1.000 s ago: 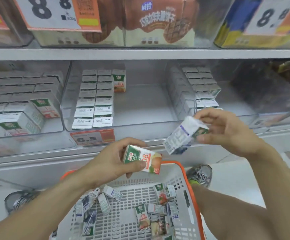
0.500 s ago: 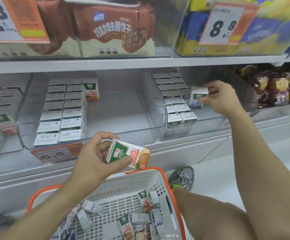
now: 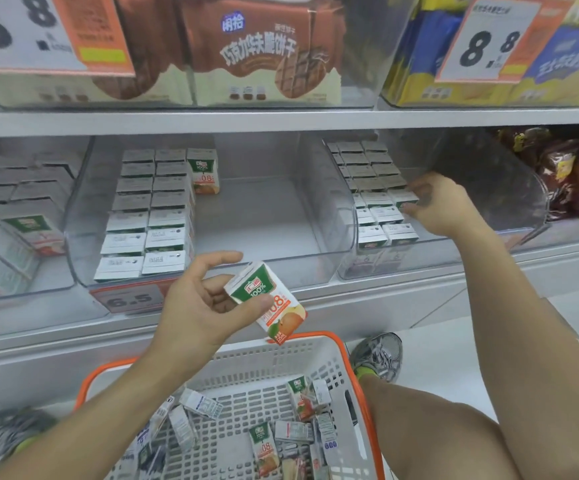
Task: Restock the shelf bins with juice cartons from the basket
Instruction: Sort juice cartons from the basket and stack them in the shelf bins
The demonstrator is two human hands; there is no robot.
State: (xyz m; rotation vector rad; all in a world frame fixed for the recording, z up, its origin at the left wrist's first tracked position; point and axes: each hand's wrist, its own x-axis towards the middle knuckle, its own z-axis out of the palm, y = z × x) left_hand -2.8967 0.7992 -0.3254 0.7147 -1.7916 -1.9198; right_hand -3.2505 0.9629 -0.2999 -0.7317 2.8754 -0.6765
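While the right hand (image 3: 435,206), fingers loosely spread, squares cartons in the right bin (image 3: 509,216), the left hand (image 3: 205,303) pinches a juice carton (image 3: 267,301) over the basket (image 3: 319,351), ready for the half-empty middle bin (image 3: 333,202).

A small green-and-white juice carton with an orange picture (image 3: 267,301) sits tilted above the white perforated plastic basket with an orange rim (image 3: 310,355), where more cartons (image 3: 291,431) lie jumbled. In the clear plastic shelf bins (image 3: 333,233), cartons stand in neat rows (image 3: 148,209), the middle bin's right half bare.
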